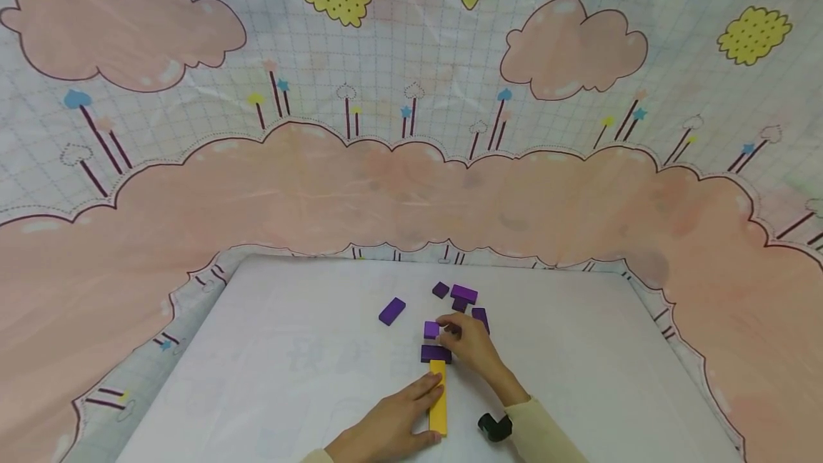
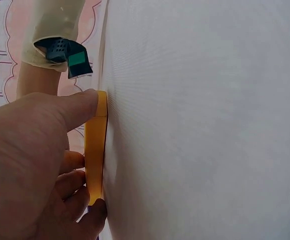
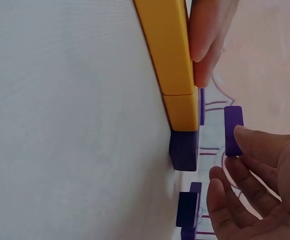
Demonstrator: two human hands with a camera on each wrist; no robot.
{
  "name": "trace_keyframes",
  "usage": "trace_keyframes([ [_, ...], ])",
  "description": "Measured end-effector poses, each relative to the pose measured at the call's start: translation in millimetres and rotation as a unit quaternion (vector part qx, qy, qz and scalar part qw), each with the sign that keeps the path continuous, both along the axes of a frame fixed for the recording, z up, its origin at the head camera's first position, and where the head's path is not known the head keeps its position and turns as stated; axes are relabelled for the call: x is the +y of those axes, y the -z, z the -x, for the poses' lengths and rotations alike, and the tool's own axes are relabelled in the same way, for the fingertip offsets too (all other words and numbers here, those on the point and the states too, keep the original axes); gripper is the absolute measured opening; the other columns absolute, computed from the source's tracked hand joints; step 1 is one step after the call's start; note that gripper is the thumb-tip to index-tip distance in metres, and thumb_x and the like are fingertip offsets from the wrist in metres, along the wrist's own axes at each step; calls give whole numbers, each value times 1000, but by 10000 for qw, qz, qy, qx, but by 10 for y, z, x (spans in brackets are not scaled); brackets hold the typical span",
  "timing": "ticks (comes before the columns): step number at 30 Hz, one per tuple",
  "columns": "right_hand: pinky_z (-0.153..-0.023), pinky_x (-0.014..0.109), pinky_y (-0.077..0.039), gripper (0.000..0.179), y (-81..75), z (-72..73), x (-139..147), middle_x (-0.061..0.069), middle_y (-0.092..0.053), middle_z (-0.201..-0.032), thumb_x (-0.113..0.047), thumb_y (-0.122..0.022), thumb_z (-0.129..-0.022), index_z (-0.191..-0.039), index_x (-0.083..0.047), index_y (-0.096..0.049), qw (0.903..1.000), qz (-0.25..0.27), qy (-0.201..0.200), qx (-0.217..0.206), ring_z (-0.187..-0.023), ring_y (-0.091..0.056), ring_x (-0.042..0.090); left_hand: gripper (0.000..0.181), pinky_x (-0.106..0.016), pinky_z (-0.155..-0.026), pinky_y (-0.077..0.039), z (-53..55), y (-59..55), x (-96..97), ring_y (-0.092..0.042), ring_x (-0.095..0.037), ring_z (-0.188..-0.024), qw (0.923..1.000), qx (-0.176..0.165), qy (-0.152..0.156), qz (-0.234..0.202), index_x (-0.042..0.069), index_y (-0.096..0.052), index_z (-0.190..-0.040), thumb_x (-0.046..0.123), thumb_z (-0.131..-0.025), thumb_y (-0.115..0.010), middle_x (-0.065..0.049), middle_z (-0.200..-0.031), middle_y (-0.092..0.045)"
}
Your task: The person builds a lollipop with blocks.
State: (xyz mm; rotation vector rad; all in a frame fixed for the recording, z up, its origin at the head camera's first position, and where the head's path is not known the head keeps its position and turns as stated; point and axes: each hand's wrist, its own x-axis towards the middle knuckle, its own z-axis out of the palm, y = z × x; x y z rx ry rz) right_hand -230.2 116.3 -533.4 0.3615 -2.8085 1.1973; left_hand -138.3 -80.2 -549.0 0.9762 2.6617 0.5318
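Note:
In the head view a long yellow block (image 1: 437, 406) lies on the white table, its far end against a crosswise purple block (image 1: 436, 354). My left hand (image 1: 401, 416) holds the yellow block, thumb at the near end and fingers along its side, as the left wrist view shows. My right hand (image 1: 472, 341) pinches a small purple block (image 3: 233, 130) between thumb and fingertips, just past the crosswise one. In the right wrist view that pinched block hangs apart from the yellow and purple row.
Another purple block (image 1: 392, 311) lies to the left. Several purple blocks, including a long one (image 1: 464, 294) and a small one (image 1: 440, 289), lie farther back. A dark wrist device (image 1: 495, 427) sits by the right sleeve. Patterned cloth surrounds the white table (image 1: 257, 377).

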Motion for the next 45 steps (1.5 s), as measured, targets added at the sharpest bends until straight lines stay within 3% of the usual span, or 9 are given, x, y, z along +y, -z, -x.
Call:
trace_keyframes([
  [13, -79, 31, -59, 26, 100, 4, 26, 5, -73, -107, -10, -74, -86, -112, -11, -71, 9993, 241, -223, 151, -92, -69, 19, 73, -34, -114, -42, 11, 2, 1, -27, -11, -150, 10000, 73, 27, -26, 21, -38, -152, 59, -92, -56, 8, -164, -22],
  [27, -77, 27, -58, 27, 174, 48, 9, 3, -71, -104, -14, -74, -87, -114, -14, -71, 9998, 17, -194, -63, -87, -64, 12, 74, -34, -113, -42, 8, 1, 0, -29, -11, -149, 10000, -46, 16, 15, 23, -37, -152, 61, -91, -57, 9, -164, -22],
  [45, -77, 26, -53, 25, 193, 71, 3, -1, -71, -102, -16, -74, -87, -112, -14, -71, 9994, -211, -240, -98, -87, -59, 10, 74, -34, -114, -42, 13, 35, -1, -29, -12, -149, 9999, 120, 100, -31, 21, -37, -152, 61, -92, -55, 7, -164, -23],
])
